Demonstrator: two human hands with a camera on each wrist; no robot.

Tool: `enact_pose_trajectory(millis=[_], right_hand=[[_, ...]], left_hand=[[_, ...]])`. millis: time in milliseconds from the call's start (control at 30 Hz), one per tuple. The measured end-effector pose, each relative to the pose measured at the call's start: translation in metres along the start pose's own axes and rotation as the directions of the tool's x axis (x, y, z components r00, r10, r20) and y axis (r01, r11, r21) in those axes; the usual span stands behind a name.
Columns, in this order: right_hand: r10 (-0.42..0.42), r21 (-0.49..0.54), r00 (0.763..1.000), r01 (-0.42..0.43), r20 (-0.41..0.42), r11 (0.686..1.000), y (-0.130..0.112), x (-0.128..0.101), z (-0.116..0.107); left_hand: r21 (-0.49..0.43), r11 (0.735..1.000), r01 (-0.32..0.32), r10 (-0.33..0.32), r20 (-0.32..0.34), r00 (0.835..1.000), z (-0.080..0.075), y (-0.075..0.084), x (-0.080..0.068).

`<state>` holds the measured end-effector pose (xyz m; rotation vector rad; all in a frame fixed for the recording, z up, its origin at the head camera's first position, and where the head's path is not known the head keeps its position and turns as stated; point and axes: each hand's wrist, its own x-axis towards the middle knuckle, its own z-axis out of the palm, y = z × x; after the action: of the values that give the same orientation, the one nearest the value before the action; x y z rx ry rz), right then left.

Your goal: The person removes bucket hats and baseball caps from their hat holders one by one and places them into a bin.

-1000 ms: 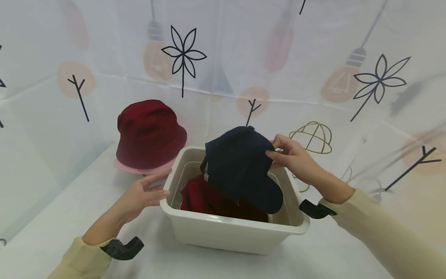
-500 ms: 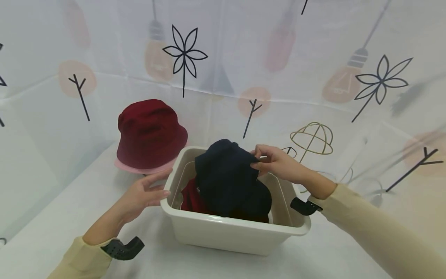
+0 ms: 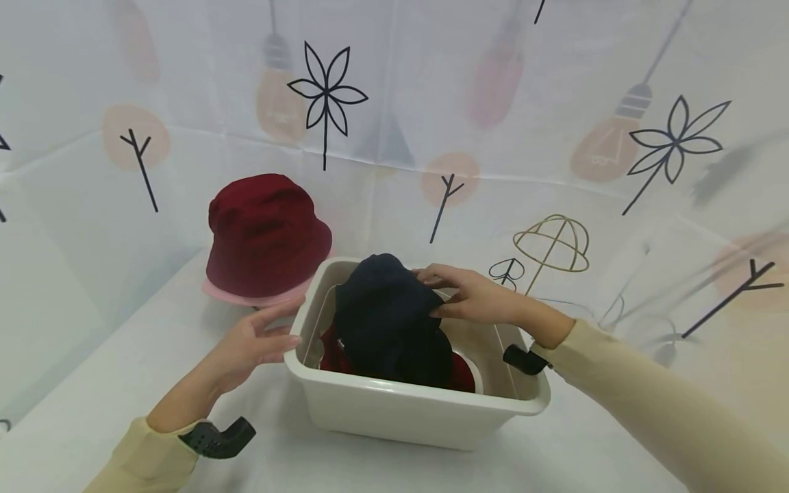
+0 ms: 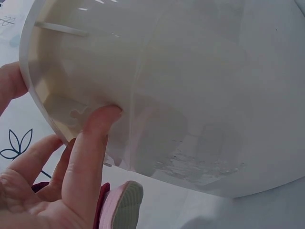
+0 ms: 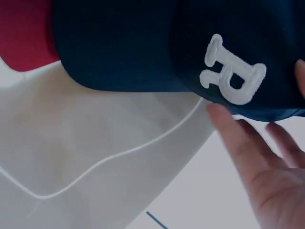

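Note:
In the head view, a navy baseball cap (image 3: 388, 315) lies tilted inside a white plastic bin (image 3: 394, 419). My right hand (image 3: 471, 294) pinches the cap's right side between thumb and fingers. A raised white letter (image 5: 233, 71) shows on its front in the right wrist view. Beneath the cap is a dark red fabric item (image 3: 461, 375), mostly covered, its kind hard to tell. My left hand (image 3: 246, 346) touches the bin's left rim with fairly straight fingers. The left wrist view shows a digit (image 4: 93, 143) of that hand pressing the bin's outer wall.
Behind my left hand, a dark red bucket hat (image 3: 265, 236) sits over something with a pink brim (image 3: 246, 296). The bin stands on a white-covered table (image 3: 185, 308). A white printed cloth (image 3: 394, 89) hangs at the back.
My right hand has moved left and down with the navy cap, bringing it lower into the bin and further left. The left hand stays at the rim.

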<state>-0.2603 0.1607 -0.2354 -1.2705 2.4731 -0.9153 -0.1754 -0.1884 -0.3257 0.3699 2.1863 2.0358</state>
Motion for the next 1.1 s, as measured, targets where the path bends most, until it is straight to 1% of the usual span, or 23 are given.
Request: enact_pose_trajectory(millis=[33, 167, 233, 300, 400, 533, 633, 800, 867, 1000, 1100], right_hand=[[-0.032, -0.006, 0.999, 0.032, -0.002, 0.999, 0.000, 0.002, 0.001], [-0.149, 0.030, 0.989, 0.149, 0.002, 0.988, 0.000, 0.006, 0.003], [-0.182, 0.056, 0.983, 0.181, 0.017, 0.982, 0.001, 0.008, 0.004], [-0.192, 0.083, 0.981, 0.189, 0.033, 0.978, 0.001, 0.012, 0.005], [-0.167, 0.084, 0.984, 0.162, 0.055, 0.983, 0.000, 0.020, 0.012], [-0.165, 0.028, 0.983, 0.163, 0.082, 0.986, -0.003, 0.033, 0.023], [-0.184, -0.002, 0.976, 0.185, 0.121, 0.983, -0.005, 0.041, 0.029], [-0.187, -0.045, 0.957, 0.201, 0.224, 0.978, -0.005, 0.054, 0.037], [-0.160, -0.089, 0.948, 0.191, 0.276, 0.978, -0.002, 0.059, 0.042], [-0.064, -0.197, 0.925, 0.147, 0.375, 0.969, 0.007, 0.065, 0.055], [-0.007, -0.250, 0.907, 0.123, 0.422, 0.960, 0.012, 0.067, 0.063]], left_hand=[[0.000, 1.000, 0.000, 0.000, 0.000, 1.000, 0.000, 0.000, 0.000], [0.006, 1.000, -0.004, 0.004, -0.006, 1.000, 0.000, 0.000, 0.000], [0.007, 1.000, -0.009, 0.009, -0.005, 1.000, 0.000, 0.000, 0.001], [0.009, 1.000, -0.008, 0.008, -0.008, 1.000, 0.000, -0.001, 0.001], [0.012, 1.000, -0.005, 0.005, -0.010, 1.000, 0.000, -0.001, 0.001], [0.016, 1.000, -0.005, 0.005, -0.014, 1.000, 0.000, -0.001, 0.000], [0.015, 1.000, -0.001, 0.001, -0.015, 1.000, 0.000, -0.001, 0.001], [0.006, 1.000, 0.004, -0.004, -0.011, 1.000, 0.001, 0.000, 0.002], [0.008, 1.000, 0.000, 0.000, -0.010, 1.000, 0.001, 0.000, 0.002], [0.002, 1.000, -0.010, 0.010, -0.011, 1.000, 0.001, 0.001, 0.001], [-0.003, 1.000, -0.006, 0.006, -0.012, 1.000, 0.001, 0.001, 0.000]])
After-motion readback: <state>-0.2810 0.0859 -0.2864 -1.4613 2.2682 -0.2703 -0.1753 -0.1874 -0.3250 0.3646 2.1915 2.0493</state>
